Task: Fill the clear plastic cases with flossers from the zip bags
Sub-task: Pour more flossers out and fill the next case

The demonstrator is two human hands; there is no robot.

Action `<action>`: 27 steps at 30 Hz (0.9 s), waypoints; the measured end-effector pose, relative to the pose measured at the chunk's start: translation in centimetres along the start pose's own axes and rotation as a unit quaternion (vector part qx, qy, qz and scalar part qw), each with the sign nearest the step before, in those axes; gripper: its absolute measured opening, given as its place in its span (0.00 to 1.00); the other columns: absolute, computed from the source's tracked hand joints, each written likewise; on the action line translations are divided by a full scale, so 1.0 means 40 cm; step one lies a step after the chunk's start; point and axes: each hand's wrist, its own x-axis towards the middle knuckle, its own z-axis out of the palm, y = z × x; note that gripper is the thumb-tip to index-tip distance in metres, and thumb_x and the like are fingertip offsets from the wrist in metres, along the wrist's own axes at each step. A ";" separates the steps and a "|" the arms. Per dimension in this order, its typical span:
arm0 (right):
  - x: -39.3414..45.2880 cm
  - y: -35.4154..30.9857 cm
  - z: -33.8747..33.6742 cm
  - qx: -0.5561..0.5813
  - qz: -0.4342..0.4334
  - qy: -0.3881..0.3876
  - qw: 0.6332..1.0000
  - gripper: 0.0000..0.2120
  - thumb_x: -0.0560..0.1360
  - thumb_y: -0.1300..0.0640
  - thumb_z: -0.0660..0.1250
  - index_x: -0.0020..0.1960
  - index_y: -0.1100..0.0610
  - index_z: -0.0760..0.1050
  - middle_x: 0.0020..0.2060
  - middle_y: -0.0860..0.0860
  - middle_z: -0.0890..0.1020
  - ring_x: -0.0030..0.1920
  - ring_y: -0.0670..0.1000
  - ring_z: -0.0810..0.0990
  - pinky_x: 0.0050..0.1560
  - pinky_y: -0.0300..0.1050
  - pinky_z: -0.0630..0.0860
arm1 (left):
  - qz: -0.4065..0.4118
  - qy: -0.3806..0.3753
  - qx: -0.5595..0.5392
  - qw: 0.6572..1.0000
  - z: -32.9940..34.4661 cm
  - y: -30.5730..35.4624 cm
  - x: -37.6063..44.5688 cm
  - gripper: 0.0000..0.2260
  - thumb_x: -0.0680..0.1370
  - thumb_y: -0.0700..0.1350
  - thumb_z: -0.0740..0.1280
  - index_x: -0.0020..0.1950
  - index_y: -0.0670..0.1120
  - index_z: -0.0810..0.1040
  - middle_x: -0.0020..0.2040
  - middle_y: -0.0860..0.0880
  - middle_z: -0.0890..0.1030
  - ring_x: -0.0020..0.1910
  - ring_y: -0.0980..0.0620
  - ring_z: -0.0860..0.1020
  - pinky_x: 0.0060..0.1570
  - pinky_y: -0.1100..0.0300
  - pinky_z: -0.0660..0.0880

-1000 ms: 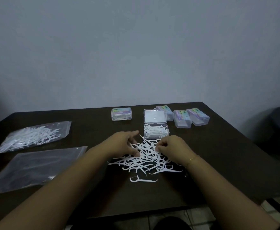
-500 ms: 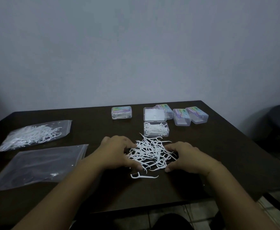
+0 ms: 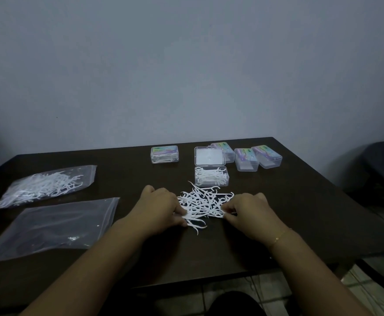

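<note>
The two hands have come closer together since a moment ago. The pile of loose flossers (image 3: pixel 205 205) was spread wide on the dark desk (image 3: pixel 300 213), and now it is bunched into a smaller heap. The left hand (image 3: pixel 161 207) sits at the left side of the heap with its fingers curled down on the flossers near the front. The right hand (image 3: pixel 246 209) sits at the right side, and its fingertips pinch a few flossers at the edge. One flosser pokes out at the front, close to the left hand.

Just behind the heap is the open clear case (image 3: pixel 211 176), already partly full of flossers, with its lid (image 3: pixel 209 156) lying flat behind it. A shut case (image 3: pixel 164 154) with flossers in it sits to the left, and three more cases (image 3: pixel 246 159) sit to the right.

The full zip bag (image 3: pixel 47 185) lies far to the left, and a nearly empty zip bag (image 3: pixel 49 226) lies in front of it.

It looks like the heap is now ready to be scooped up and put in the open case.
</note>
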 end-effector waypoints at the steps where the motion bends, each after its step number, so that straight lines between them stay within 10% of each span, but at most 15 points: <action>1: 0.000 0.002 0.001 -0.004 -0.003 0.004 1.000 0.11 0.78 0.52 0.59 0.47 0.53 0.79 0.44 0.47 0.81 0.49 0.48 0.76 0.51 0.47 0.64 | 0.009 0.009 0.010 1.000 -0.001 -0.002 -0.001 0.17 0.76 0.61 0.64 0.63 0.59 0.77 0.60 0.59 0.77 0.64 0.56 0.68 0.56 0.55 0.58; 21: 0.060 -0.015 -0.046 0.017 0.092 -0.079 0.992 0.16 0.76 0.41 0.63 0.55 0.49 0.80 0.52 0.47 0.80 0.56 0.50 0.76 0.60 0.52 0.65 | 0.049 0.126 0.003 0.991 -0.004 -0.041 0.019 0.09 0.78 0.53 0.64 0.49 0.55 0.82 0.47 0.59 0.82 0.49 0.60 0.76 0.50 0.61 0.59; 27: 0.101 -0.016 -0.033 0.019 0.122 -0.126 0.984 0.09 0.75 0.54 0.64 0.52 0.54 0.79 0.46 0.50 0.82 0.50 0.52 0.79 0.58 0.50 0.70 | 0.025 0.119 -0.098 0.988 -0.034 -0.053 0.026 0.09 0.77 0.54 0.66 0.49 0.53 0.84 0.42 0.58 0.84 0.40 0.61 0.80 0.55 0.63 0.69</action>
